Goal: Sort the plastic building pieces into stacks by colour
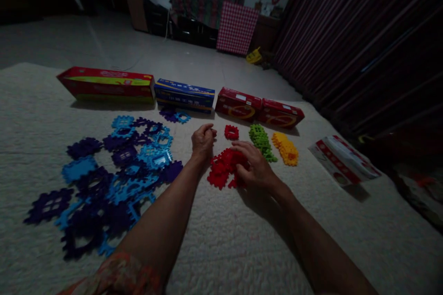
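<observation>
Light is dim: soft shadow crosses the cream textured cloth [221, 239] below the right fingers [246, 148]; rightward, the purplish pleated fabric curtain [346, 32] nearly blackens.

The red pieces [218, 177] are flat, with toothed edges; they lie in a loose, overlapping heap on the pale textured cloth [214, 244]. One separate red square [231, 137], having an opening in its middle, lies just beyond this heap.
</observation>
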Demonstrator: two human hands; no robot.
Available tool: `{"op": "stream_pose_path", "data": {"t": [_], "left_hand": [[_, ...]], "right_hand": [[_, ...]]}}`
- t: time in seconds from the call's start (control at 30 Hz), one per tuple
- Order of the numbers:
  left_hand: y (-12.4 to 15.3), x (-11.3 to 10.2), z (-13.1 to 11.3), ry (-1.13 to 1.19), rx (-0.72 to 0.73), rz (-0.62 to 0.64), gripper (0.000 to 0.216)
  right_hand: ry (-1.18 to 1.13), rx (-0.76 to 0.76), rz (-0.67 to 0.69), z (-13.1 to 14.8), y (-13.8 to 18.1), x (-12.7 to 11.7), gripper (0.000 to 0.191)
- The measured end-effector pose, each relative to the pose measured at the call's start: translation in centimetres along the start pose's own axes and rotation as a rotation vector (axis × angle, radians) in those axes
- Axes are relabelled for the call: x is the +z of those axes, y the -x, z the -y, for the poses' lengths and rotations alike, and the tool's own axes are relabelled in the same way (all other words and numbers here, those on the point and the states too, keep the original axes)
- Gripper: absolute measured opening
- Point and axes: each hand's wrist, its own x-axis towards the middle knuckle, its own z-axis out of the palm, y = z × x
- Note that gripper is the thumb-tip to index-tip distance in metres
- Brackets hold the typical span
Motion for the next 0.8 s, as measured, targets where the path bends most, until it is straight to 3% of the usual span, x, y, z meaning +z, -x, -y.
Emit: {"op": "stream_pose_path", "data": {"t": [0.1, 0.2, 0.43, 0.6, 0.8], "left_hand": [[0.2, 0.1, -0.3, -0.003, -0.022, -0.025, 0.034], [0.5, 0.3, -0.8, -0.023, -0.016, -0.037, 0.033], [0.3, 0.0, -0.6, -0.04, 0.005, 0.006, 0.032], [0.3, -0.1, -0.5, 0.01, -0.023, -0.004, 0.034], [0.3, -0.1, -0.3, 0.039, -0.049, -0.038, 0.036]], "right_hand": [[0.089, -0.038, 0.174, -0.9, -0.4, -1.6, 0.06], [0.134, 0.009, 0.229, -1.3, 0.0, -1.8, 0.059], [0.194, 0.009, 0.224, -1.4, 0.5, -1.2, 0.046], [0.215, -0.046, 0.212, -1.3, 0.1, -2.4, 0.039], [0.222, -0.057, 0.109, -3.7, -3.3, -3.4, 0.039]]}}
